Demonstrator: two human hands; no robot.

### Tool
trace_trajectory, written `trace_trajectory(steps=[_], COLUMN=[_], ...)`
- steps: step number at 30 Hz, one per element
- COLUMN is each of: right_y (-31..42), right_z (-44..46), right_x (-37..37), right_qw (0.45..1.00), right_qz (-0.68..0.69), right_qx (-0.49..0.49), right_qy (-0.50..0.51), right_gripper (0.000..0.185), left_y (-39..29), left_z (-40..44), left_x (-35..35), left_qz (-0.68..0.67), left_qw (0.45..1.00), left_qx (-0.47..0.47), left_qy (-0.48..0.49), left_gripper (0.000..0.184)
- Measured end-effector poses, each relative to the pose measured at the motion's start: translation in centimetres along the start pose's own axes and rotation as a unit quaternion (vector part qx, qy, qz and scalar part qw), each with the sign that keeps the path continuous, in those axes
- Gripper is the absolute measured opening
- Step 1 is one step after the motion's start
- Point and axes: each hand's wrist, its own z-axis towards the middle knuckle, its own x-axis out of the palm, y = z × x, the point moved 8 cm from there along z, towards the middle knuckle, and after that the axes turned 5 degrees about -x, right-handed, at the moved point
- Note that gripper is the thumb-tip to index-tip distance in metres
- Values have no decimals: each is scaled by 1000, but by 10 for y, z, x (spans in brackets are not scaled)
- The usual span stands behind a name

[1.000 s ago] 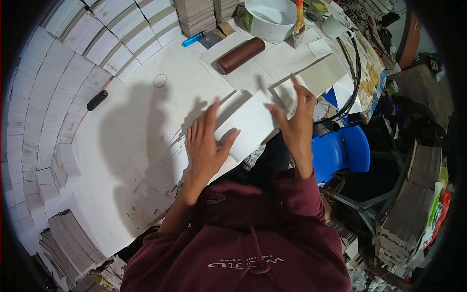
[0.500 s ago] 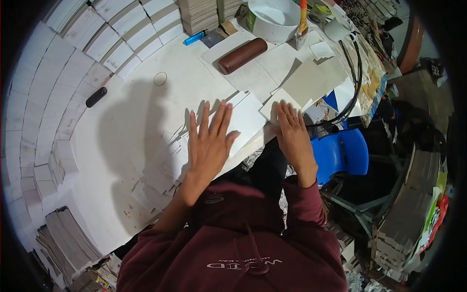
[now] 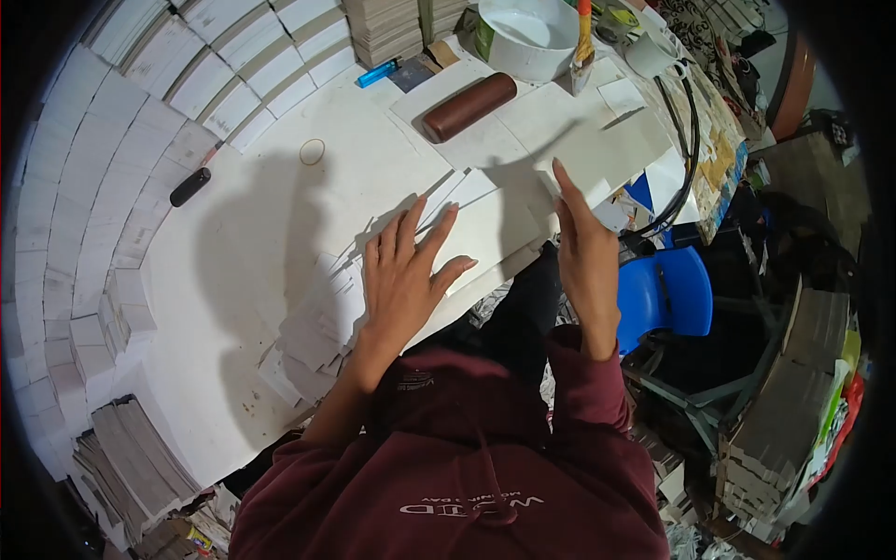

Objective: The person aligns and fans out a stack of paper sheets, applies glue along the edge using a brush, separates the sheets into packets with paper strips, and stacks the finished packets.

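My left hand [image 3: 406, 271] rests with fingers spread on white paper sheets [image 3: 476, 187] stacked near the table's front edge. Loose white paper pieces [image 3: 317, 322] lie to its left. My right hand [image 3: 588, 257] is turned on edge, thumb side up, its fingers close together at a small white card [image 3: 549, 175]. The card is over the near end of a grey-beige board [image 3: 630, 145]. The hand hides part of the card and its far fingers. A pale sheet [image 3: 509, 219] lies between the two hands.
A brown cylinder [image 3: 469, 107], a blue lighter [image 3: 377, 74], a rubber band [image 3: 312, 151] and a black object [image 3: 190, 188] lie on the white table [image 3: 252, 215]. Behind stand a white tub [image 3: 527, 42], a brush [image 3: 583, 47] and stacked paper blocks [image 3: 215, 70]. A blue chair [image 3: 686, 289] is right.
My right hand has lifted from lying flat and turned on edge, moving right with the small white card. My left hand stays on the sheets, its fingers slightly more bent.
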Motion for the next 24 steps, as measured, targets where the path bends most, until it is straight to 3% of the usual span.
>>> trace_trajectory(steps=[1, 2, 4, 5, 6, 7, 8, 10, 11, 12, 13, 14, 15, 16, 18, 19, 20, 22, 24], right_y=[12, 18, 12, 2, -3, -21, -31, -36, -33, -17, -3, 8, 12, 6, -6, -19, -32, -44, -34], right_z=[3, -1, -3, 3, 5, -1, -4, 0, -2, 1, 4, 2, -3, -4, 3, 3, -1, 1, 4], right_x=[-20, -21, -6, -4, 3, 25, 27, 40, 30, 8, -13, -18, -16, -9, 0, 12, 24, 44, 19], right_qw=[971, 884, 865, 941, 983, 992, 992, 992, 999, 999, 978, 900, 839, 839, 970, 990, 990, 987, 996], right_qz=[218, 422, 460, 306, 141, -82, -79, -115, -32, -31, 190, 400, 501, 499, 205, 67, 70, -157, -87], right_qx=[102, 198, 199, 142, 79, 61, 56, 36, 2, 5, 89, 169, 212, 214, 103, 71, 66, 28, 17], right_qy=[18, 33, 22, -35, -91, -78, -78, 32, -6, -4, 14, 29, 34, 31, -81, -104, -105, -13, 8], right_gripper=[55, 52, 58, 62, 66, 71, 71, 65, 59, 59, 57, 55, 53, 53, 57, 63, 63, 67, 57], left_y=[-1, 1, 13, 10, 11, 14, 15, 7, 9, 9, 8, 8, 14, 11, 18, 17, 13, 6, 10], left_z=[2, 2, 1, 2, 3, 3, 2, 1, 1, 0, 1, 1, -2, 0, 2, 1, 1, 3, -1], left_x=[-4, -7, -12, -10, -6, -2, -2, 0, 1, 0, -3, -4, -3, -3, -8, -9, -9, -8, -5], left_qz=[4, -34, -157, -158, -126, -93, -91, -27, -32, -32, -36, -42, -67, -69, -138, -137, -105, -42, -41], left_qw=[1000, 999, 987, 987, 991, 992, 991, 999, 999, 999, 999, 998, 997, 997, 986, 986, 992, 998, 998], left_qx=[16, -1, -9, -8, -48, -90, -93, -26, -32, -32, -34, -36, -36, -33, -87, -89, -72, -39, -36], left_qy=[-10, 2, -15, -16, 0, 13, 9, -12, -8, -5, -11, -19, -20, -19, -16, -20, -19, -16, -14], left_gripper=[67, 71, 73, 73, 70, 68, 68, 63, 59, 59, 59, 59, 59, 59, 58, 58, 56, 50, 48])
